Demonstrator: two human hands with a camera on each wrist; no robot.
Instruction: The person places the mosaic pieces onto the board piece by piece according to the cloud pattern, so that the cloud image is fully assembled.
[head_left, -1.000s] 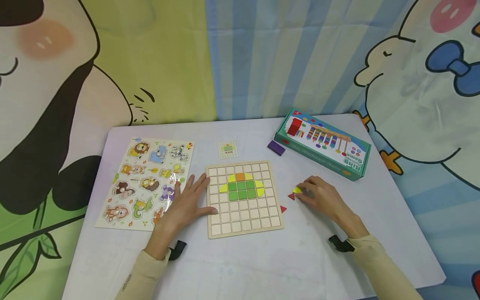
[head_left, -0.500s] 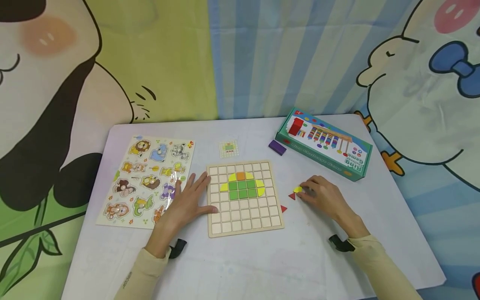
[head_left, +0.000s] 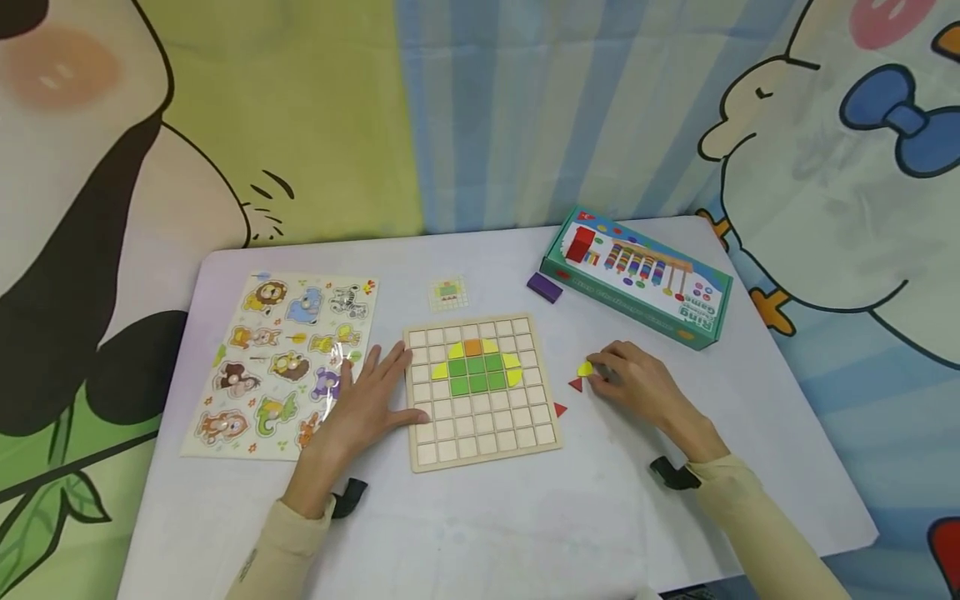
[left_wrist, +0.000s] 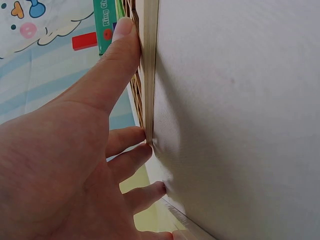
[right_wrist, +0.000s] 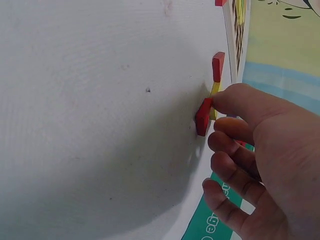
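Note:
My left hand rests at the left edge of the wooden grid board, its thumb on the frame and its fingers spread. Green squares, an orange square and several rounded yellow pieces form a pattern in the board's upper half. My right hand pinches a small yellow piece on the table, right of the board. Close to the thumb in the right wrist view is a red block; another red block lies just beyond. A red triangle sits at the board's right edge.
A small pattern card lies behind the board. An animal puzzle sheet is on the left, partly beneath my left forearm. At back right are a green Ring Challenge Game box and a purple block.
The head view has shifted slightly, so everything appears a little to the left and higher. Both hands stay where they were against the board and the yellow piece.

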